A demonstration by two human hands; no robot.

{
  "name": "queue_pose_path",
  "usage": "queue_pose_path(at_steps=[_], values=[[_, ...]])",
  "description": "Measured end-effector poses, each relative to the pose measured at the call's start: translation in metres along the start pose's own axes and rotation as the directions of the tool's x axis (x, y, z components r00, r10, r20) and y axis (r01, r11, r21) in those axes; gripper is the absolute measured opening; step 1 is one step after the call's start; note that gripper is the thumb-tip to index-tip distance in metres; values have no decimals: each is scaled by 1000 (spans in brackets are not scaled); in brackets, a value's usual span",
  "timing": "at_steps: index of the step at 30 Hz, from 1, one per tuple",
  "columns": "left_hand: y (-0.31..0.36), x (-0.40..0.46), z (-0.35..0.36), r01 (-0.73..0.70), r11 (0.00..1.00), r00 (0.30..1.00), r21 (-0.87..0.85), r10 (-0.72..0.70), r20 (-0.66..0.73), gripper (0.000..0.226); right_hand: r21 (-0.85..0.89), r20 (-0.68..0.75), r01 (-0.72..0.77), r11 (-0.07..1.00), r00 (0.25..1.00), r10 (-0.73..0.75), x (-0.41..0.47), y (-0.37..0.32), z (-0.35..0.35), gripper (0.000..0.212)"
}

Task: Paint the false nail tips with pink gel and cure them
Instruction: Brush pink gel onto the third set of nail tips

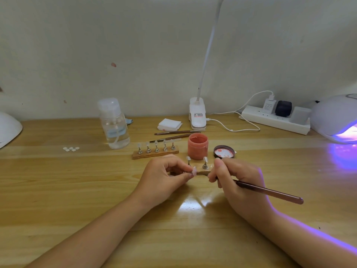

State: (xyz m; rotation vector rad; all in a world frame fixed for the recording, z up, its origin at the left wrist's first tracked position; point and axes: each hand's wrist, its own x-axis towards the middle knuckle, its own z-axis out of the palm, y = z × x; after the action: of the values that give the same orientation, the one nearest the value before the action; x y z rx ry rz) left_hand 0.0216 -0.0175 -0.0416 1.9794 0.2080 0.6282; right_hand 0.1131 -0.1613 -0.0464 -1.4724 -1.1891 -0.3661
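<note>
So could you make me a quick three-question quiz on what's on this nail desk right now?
1. True or false: the pink gel jar has its lid screwed on.
2. Which hand holds the brush? A) left hand B) right hand
3. How many nail tips stand on the far wooden rack by the clear bottle?

Key: 1. False, the lid lies beside the jar. 2. B; the left hand pinches a nail tip. 3. Five.

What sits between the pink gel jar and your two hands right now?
In the head view, two metal nail stands with clear tips stand between the open gel jar and the hands; nothing else shows there.
</note>
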Motion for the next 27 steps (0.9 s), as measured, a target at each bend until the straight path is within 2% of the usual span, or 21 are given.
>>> queue_pose_path(at_steps=[3, 9, 15, 21, 27], values=[[0, 0, 0, 10, 1000, 1000, -1, -10, 7, 13, -31, -22, -12, 999, 1000, 11, 1, 2, 3, 34], [3, 0, -1, -5, 1000, 1000, 19, 5, 19, 17, -19, 79, 42, 999, 996, -41, -2, 3, 1, 34], [2, 0, 0, 6, 1000, 1000, 20, -6, 0, 14, -20, -29, -6, 1000, 1000, 6, 1, 4, 3, 35], [1, 0, 0, 1, 1000, 1000, 20, -1, -5, 19, -2, 78, 21, 1000, 997, -21, -2, 3, 0, 34], [1, 1, 0, 7, 1000, 1000, 12, -7, -12, 19, -6, -25, -26, 1000, 999, 26, 1, 2, 2, 35]])
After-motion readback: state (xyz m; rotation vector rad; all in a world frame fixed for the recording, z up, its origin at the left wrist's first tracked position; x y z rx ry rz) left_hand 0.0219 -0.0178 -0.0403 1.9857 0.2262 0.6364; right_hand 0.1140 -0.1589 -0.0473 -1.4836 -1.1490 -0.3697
